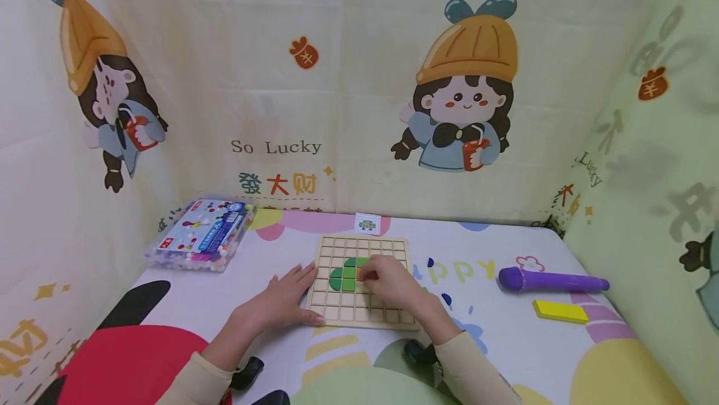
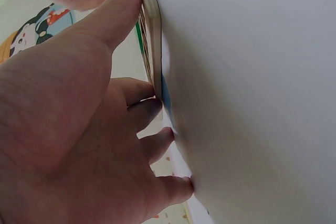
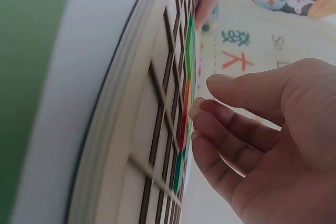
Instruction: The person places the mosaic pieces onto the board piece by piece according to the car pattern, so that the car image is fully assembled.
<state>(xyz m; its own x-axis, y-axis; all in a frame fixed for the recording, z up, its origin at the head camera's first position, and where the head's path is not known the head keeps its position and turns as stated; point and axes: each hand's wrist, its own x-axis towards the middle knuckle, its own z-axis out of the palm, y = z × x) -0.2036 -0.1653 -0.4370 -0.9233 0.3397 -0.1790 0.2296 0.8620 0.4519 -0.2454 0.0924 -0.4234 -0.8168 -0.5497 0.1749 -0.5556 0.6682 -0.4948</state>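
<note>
A wooden grid board (image 1: 331, 247) lies on the table, with green tiles (image 1: 348, 273) and an orange tile (image 1: 359, 274) set in its middle cells. My left hand (image 1: 283, 299) rests at the board's left side, fingers spread and thumb along the near left corner. In the left wrist view, its fingertips touch the board's edge and the table. Over the middle of the board, my right hand (image 1: 390, 280) has its bent fingertips at the orange tile. The right wrist view shows a gap between thumb (image 3: 226, 85) and index finger, with red and orange tiles just beyond the fingertips.
A small card (image 1: 367, 224) with a coloured grid picture lies behind the board. At the back left sits a clear box of beads (image 1: 199, 233). To the right are a purple microphone-shaped object (image 1: 553, 281), a yellow block (image 1: 560, 311) and printed table cloth. Patterned curtains enclose the table.
</note>
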